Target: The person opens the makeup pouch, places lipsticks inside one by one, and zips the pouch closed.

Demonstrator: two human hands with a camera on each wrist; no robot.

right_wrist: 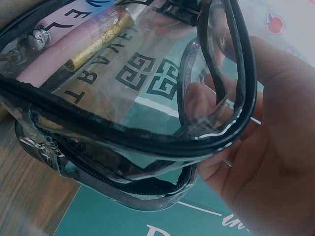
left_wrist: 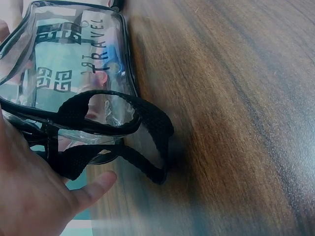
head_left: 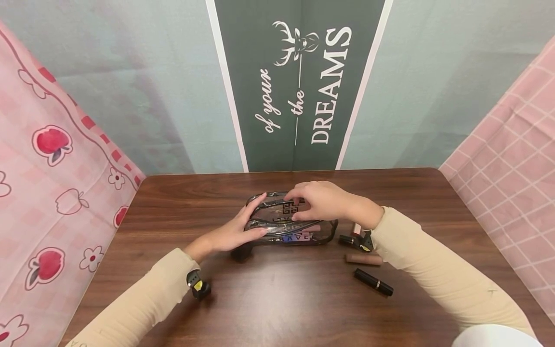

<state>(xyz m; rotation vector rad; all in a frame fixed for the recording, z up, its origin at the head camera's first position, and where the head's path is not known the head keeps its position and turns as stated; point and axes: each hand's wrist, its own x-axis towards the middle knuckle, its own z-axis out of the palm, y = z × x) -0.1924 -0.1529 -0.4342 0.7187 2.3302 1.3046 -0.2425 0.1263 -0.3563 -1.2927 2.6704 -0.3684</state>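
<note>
A clear zip pouch (head_left: 323, 237) with black trim and printed lettering lies on the table, its zipped top parted. Through its wall show a pink tube (right_wrist: 59, 54) and a gold stick (right_wrist: 101, 42). My left hand (head_left: 231, 233) rests against the pouch's left end, fingers and thumb extended. Beside that thumb, the pouch's black strap loop (left_wrist: 160, 120) sticks out. At the far side, my right hand (head_left: 327, 200) curls its fingers round the edge of the opening; some fingertips are seen only through clear plastic.
To the right of the pouch lie a black tube with a gold band (head_left: 374, 282), a brown tube (head_left: 364, 260), a smaller black tube (head_left: 347, 240) and a pinkish item (head_left: 357, 229) partly hidden by the right wrist. A printed cloth (head_left: 299, 154) hangs behind the wooden table (head_left: 282, 299).
</note>
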